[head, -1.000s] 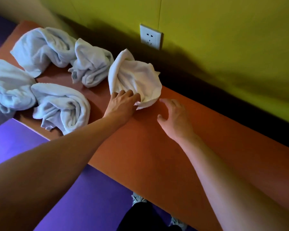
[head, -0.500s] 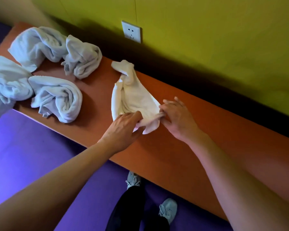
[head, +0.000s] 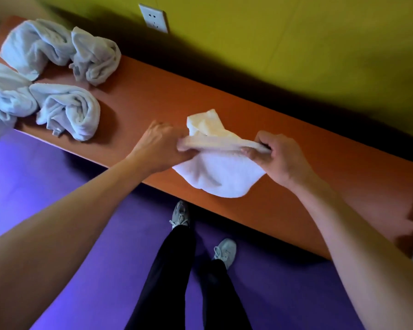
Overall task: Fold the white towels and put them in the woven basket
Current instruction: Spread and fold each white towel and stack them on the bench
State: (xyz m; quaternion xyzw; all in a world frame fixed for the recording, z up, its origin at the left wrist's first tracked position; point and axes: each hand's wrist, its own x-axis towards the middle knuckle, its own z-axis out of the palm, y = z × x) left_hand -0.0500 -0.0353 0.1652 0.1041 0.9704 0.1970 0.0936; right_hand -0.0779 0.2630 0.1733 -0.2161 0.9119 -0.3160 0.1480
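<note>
Both hands (head: pixel 221 151) fwd, fingers curled, pinching white towel (head: pixel 218 177) edge, L+R

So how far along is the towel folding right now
Nothing looks finished: no folded towel shows, and the woven basket is not clearly in view. In hand: the left hand and right hand each grip one towel, stretched between them over the orange table. Left: four crumpled towels lie at the table's far left, unfolded.
</note>
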